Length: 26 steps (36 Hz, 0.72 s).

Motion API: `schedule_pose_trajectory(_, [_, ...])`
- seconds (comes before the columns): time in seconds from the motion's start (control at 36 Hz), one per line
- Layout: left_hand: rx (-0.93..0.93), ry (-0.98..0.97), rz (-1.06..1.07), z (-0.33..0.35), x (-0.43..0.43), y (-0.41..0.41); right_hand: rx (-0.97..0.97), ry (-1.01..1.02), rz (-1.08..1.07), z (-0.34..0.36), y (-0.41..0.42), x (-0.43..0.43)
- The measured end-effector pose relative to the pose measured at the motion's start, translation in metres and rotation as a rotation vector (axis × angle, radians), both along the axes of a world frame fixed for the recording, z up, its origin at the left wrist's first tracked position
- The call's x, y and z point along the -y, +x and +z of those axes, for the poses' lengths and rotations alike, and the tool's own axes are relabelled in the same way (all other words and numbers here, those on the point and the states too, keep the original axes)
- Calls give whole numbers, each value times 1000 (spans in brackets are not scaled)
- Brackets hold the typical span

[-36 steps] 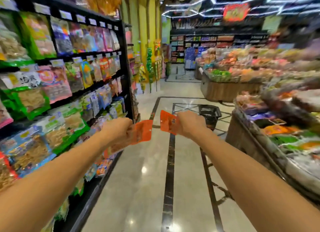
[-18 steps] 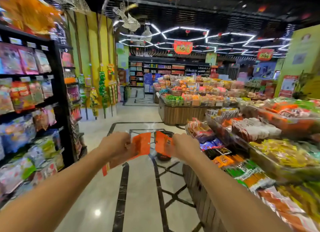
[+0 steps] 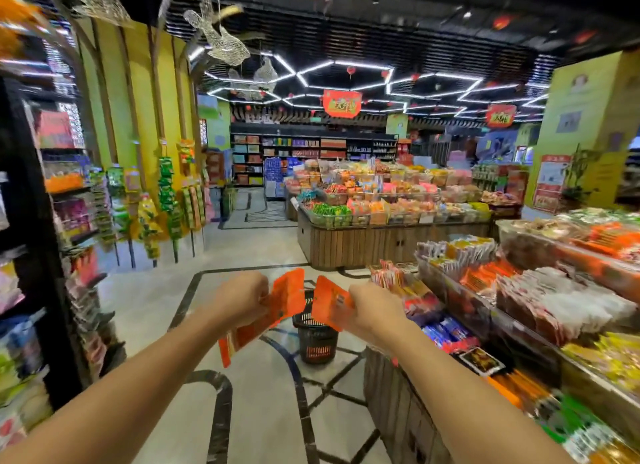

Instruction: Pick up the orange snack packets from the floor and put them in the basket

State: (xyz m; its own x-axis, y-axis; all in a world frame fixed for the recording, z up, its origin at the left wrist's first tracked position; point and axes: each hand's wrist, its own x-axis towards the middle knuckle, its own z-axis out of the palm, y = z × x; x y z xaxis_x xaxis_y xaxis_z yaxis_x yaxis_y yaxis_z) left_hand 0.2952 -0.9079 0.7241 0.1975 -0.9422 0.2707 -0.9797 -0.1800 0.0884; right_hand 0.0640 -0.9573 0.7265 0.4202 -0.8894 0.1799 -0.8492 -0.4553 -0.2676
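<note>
Left: my left hand [image 3: 242, 299], fingers clamped on flat orange foil snack packets [image 3: 273, 311]. Centre, farther off: black plastic mesh basket [image 3: 317, 340] on the pale tiled floor [image 3: 263, 404]. Right: my right hand [image 3: 369, 311], fingers clamped on another orange packet [image 3: 329, 302].

Orange packets [image 3: 284, 301] held, black basket [image 3: 317, 342] upright

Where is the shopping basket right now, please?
The black basket stands on the floor in the aisle ahead, just beyond the left hand and right hand, beside the wooden display counter on the right.
</note>
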Motion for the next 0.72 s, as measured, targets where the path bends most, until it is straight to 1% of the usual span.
schedule_pose_trajectory(0.14, [-121,19,-24,-10,107,31,-8,41,-9,7,21,84])
schedule_pose_trajectory(0.28, [-231,72,-24,-30,215,56,-22,34,-16,-10,43,192])
schedule_pose_trajectory(0.42, [-198,65,10,-45,326,79,-45,12,-8,-27,66,317])
schedule_pose_trajectory(0.56, [-186,77,35,-39,430,101,-31,44,-37,-42,96,444])
schedule_pose_trajectory(0.64, [-165,68,75,-36,490,120,-23,87,-34,-44,115,511])
schedule_pose_trajectory(0.72, [-175,55,106,-41,549,144,-13,85,-39,-45,135,573])
